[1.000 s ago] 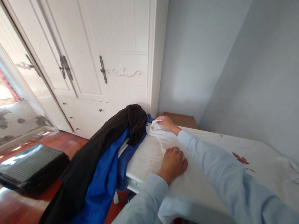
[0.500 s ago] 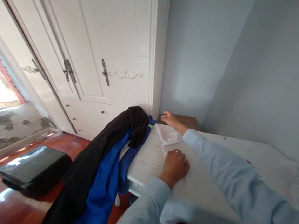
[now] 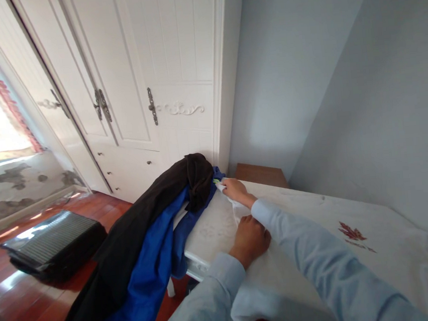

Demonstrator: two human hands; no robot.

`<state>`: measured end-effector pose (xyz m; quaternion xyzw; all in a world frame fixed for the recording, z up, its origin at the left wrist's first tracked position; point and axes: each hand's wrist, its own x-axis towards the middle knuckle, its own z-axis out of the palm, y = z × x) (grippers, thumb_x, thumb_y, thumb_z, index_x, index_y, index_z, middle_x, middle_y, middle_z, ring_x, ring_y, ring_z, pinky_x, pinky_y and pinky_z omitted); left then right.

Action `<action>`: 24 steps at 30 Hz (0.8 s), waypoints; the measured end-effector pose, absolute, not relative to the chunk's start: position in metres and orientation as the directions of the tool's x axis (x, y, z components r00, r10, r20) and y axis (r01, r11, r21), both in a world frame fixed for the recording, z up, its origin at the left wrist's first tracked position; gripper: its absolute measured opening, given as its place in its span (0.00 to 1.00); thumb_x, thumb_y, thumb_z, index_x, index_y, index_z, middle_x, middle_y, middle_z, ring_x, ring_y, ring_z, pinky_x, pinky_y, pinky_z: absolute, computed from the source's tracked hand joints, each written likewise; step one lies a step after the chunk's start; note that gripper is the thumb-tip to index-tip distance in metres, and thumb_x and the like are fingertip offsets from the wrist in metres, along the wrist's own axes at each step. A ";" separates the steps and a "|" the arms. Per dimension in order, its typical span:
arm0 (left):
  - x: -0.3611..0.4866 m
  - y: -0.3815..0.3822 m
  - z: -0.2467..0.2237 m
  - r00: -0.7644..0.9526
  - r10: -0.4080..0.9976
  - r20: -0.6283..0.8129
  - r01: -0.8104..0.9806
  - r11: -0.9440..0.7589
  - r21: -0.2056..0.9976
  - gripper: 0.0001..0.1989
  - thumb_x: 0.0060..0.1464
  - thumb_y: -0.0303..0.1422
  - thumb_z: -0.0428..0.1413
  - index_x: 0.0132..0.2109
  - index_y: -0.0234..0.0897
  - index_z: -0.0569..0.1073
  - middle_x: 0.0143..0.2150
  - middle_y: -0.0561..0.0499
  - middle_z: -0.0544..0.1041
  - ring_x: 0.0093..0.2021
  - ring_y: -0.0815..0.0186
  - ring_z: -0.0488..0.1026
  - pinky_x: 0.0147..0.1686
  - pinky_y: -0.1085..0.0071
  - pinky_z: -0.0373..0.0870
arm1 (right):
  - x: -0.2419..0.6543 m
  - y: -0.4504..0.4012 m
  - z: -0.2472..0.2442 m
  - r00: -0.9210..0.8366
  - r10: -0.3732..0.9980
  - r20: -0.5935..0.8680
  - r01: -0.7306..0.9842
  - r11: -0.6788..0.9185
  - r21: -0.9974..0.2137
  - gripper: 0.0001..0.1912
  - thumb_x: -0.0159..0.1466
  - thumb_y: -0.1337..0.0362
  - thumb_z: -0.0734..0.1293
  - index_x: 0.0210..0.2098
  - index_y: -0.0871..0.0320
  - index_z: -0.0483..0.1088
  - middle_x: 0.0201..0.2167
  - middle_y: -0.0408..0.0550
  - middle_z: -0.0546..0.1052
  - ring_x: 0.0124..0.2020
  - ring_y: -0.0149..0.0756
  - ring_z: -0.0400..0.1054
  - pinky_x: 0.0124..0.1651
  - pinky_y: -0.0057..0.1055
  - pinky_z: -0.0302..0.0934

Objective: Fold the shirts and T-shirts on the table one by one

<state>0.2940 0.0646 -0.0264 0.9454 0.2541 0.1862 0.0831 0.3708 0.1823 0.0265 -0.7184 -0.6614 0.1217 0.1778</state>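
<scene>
A white shirt lies spread on the white table, a reddish maple-leaf print showing toward its right side. At the far end of the shirt, my right hand pinches a corner of the cloth between closed fingers. Closer to me, my left hand presses on the shirt with curled fingers closed on the fabric; its fingertips are hidden. Dark trousers and a blue garment hang over the table's left end, just beyond my right fingers.
A white wardrobe stands behind the table's far end. A brown wooden piece sits low by the grey wall. On the red floor at left lies a black wrapped bundle.
My right hand, raised with fingers apart before, has come down and left and taken hold of the shirt's far corner. My left hand stays in place. The leaf print shows more fully.
</scene>
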 end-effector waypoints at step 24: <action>0.291 0.112 -0.027 0.837 0.537 0.106 0.534 -0.844 0.054 0.31 0.67 0.46 0.42 0.69 0.33 0.59 0.72 0.36 0.55 0.72 0.49 0.50 0.68 0.46 0.47 | 0.696 -0.095 -0.014 0.480 0.852 0.209 0.863 -0.417 -0.284 0.24 0.62 0.61 0.65 0.57 0.58 0.71 0.58 0.58 0.74 0.60 0.48 0.67 0.65 0.46 0.58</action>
